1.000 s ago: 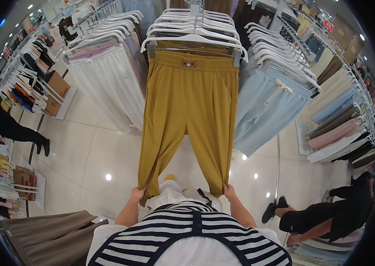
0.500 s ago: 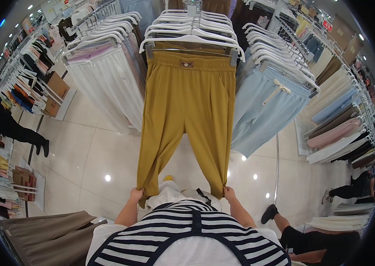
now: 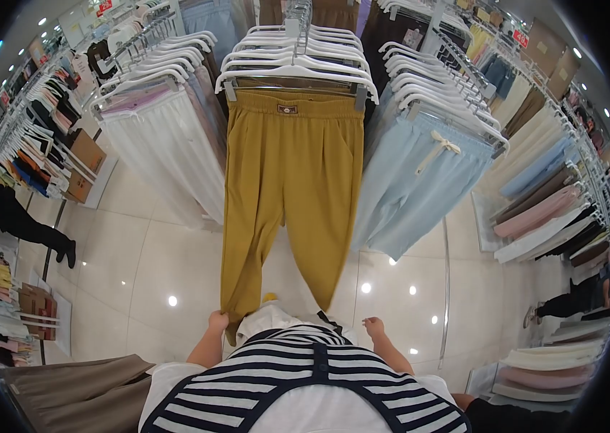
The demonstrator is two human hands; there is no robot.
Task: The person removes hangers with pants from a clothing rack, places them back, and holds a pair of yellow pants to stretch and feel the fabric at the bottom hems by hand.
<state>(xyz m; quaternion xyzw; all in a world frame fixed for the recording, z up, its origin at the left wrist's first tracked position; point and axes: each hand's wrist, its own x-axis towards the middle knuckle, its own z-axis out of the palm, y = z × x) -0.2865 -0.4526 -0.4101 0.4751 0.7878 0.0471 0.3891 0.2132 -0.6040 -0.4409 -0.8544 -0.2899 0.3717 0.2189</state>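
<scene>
Mustard trousers (image 3: 290, 159) hang by the waistband from a white hanger (image 3: 296, 72) on the middle rack, legs reaching down towards me. My left hand (image 3: 218, 322) is closed on the hem of the left trouser leg. Off to the right of the other leg's hem, my right hand (image 3: 373, 327) touches nothing, its fingers apart. The right trouser leg hangs loose and tapers to a narrow hem. A small brown label sits on the waistband.
White trousers (image 3: 164, 151) hang at the left, light blue trousers (image 3: 424, 180) at the right. Brown trousers (image 3: 77, 393) lie at the lower left. One person (image 3: 20, 216) stands far left, another (image 3: 576, 297) far right; dark clothing of someone shows at the lower right edge.
My right hand has let go of the right trouser leg, which has swung inward. The hangers and trousers have shifted slightly left in view. The nearer person at right has moved lower, mostly out of view.
</scene>
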